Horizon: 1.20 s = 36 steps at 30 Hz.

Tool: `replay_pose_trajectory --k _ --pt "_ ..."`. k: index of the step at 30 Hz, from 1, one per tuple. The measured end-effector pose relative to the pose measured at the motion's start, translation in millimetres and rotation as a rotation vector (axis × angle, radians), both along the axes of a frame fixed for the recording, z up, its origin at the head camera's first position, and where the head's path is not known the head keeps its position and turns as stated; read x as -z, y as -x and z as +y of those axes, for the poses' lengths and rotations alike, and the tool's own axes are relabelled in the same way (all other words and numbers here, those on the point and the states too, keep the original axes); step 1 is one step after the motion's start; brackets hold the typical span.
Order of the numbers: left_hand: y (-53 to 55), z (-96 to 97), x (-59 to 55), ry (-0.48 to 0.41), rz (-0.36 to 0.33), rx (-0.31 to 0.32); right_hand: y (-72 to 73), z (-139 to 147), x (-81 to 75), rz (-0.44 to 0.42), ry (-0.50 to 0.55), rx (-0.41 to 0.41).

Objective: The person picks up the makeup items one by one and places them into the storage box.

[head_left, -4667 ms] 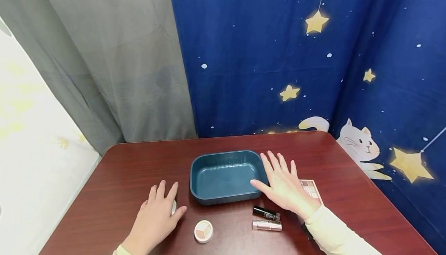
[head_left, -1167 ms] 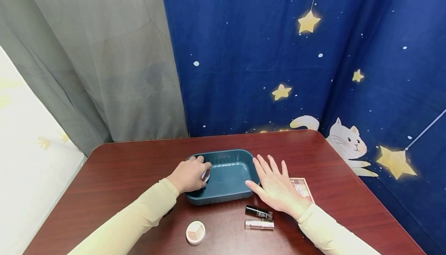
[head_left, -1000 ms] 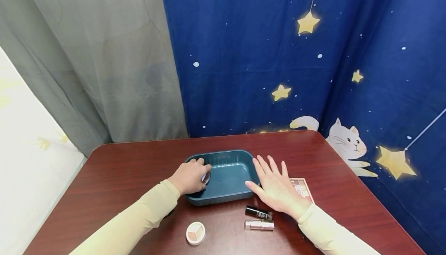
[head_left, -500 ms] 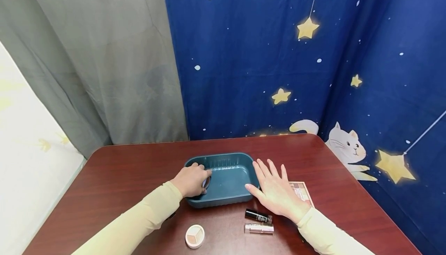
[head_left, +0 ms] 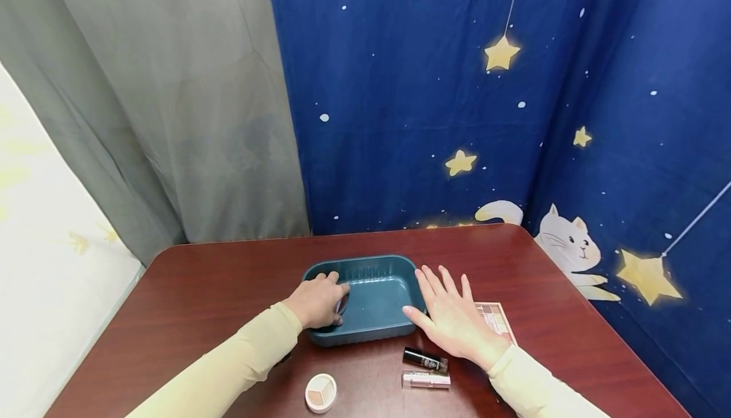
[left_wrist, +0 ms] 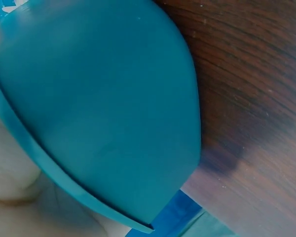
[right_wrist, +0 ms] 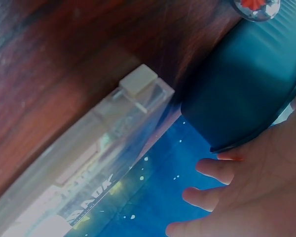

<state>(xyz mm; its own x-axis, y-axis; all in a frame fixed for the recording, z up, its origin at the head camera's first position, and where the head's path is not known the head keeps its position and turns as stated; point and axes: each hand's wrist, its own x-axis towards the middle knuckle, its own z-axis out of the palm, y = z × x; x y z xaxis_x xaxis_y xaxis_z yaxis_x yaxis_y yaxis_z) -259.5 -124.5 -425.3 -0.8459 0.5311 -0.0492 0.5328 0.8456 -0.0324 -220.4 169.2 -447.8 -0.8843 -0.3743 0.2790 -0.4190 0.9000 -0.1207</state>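
A dark teal plastic basin (head_left: 377, 307) stands mid-table. Inside its left end, my left hand (head_left: 315, 300) reaches over the rim with curled fingers round a small round object (head_left: 342, 304). Only a shiny edge of that object shows; its kind is hidden. In the left wrist view, the basin's outer wall (left_wrist: 103, 108) fills most of the picture, with part of the palm (left_wrist: 12, 158) behind the rim. My right hand (head_left: 454, 316) has spread, straight fingers and touches the basin's right rim. Beside it lies an eyeshadow palette (head_left: 495, 320), partly covered by hand and sleeve.
Nearer me lie a black lipstick-like tube (head_left: 424, 359), a pinkish silver tube (head_left: 426, 379) and a round three-colour concealer pot (head_left: 320, 393). In the right wrist view, the palette's clear case (right_wrist: 113, 133) stands close. Curtains (head_left: 388, 101) hang behind the table (head_left: 228, 272).
From the table left of the basin, my left hand has moved into the basin's left end, with the round object in its fingers. Over the last second both hands stay nearly still.
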Motion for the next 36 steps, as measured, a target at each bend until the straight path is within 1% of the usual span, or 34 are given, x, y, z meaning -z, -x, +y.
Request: replay_pose_trajectory --k 4,10,17,21,23,26,30,34,36 --pt "-0.8 -1.0 -0.1 -0.016 0.015 0.002 0.5 -0.3 0.6 0.003 0.0 0.002" --pt "-7.4 -1.6 -9.3 -0.053 0.013 -0.004 -0.3 -0.7 0.9 -0.006 0.004 0.001" --pt "-10.7 -5.9 -19.0 -0.094 0.097 -0.005 1.0 -0.9 -0.1 0.008 -0.013 0.004" --pt "-18.0 -12.4 -26.7 -0.147 0.139 0.015 1.0 -1.0 -0.4 0.017 -0.022 0.008" --pt "-24.2 -17.9 -30.2 -0.183 0.175 0.033 1.0 -1.7 -0.4 0.01 -0.019 0.005" --pt "-34.5 -28.1 -32.3 -0.242 0.251 0.053 1.0 -2.6 -0.3 -0.006 -0.015 -0.001" --pt "-47.2 -40.8 -30.7 -0.312 0.36 0.073 1.6 -1.8 -0.5 -0.017 -0.022 0.001" --pt "-60.1 -49.9 -28.3 -0.375 0.443 0.092 2.2 -0.9 -1.9 -0.025 -0.02 0.003" --pt "-67.8 -54.1 -26.3 -0.397 0.483 0.111 2.6 -1.6 -1.9 -0.031 -0.017 -0.002"
